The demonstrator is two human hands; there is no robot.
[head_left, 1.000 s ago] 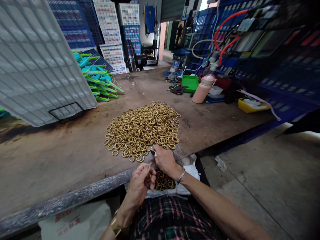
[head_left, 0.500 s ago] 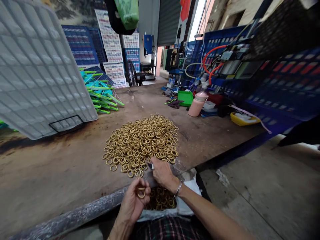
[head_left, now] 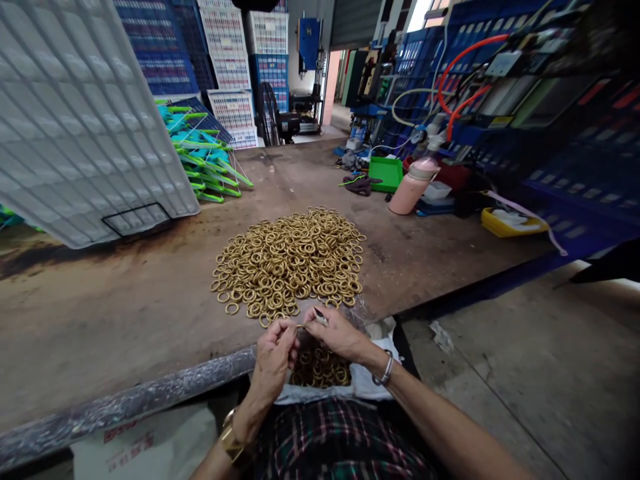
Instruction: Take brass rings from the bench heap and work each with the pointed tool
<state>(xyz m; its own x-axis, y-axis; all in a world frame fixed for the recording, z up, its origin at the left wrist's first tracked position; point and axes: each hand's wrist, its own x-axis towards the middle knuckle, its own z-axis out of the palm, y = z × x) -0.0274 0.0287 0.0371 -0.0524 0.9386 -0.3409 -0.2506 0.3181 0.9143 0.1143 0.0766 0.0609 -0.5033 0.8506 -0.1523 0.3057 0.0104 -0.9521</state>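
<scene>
Pinches a gold-coloured ring [head_left: 300,326] between left hand [head_left: 273,357] and right hand [head_left: 345,335], the latter with a dark-tipped tool [head_left: 321,316]; appears partway along, gold-coloured rings [head_left: 290,257] heaped on brown tabletop [head_left: 150,313], more in white sheeting [head_left: 363,381].

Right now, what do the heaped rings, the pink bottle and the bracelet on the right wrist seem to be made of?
Heaped rings: apparently metal, brass or brass-coloured, from their dull golden sheen.
Pink bottle: smooth, fairly matte finish; coated metal or plastic, the look leaves it open.
Bracelet: probably polished metal, given its silvery colour and bright highlights.
</scene>
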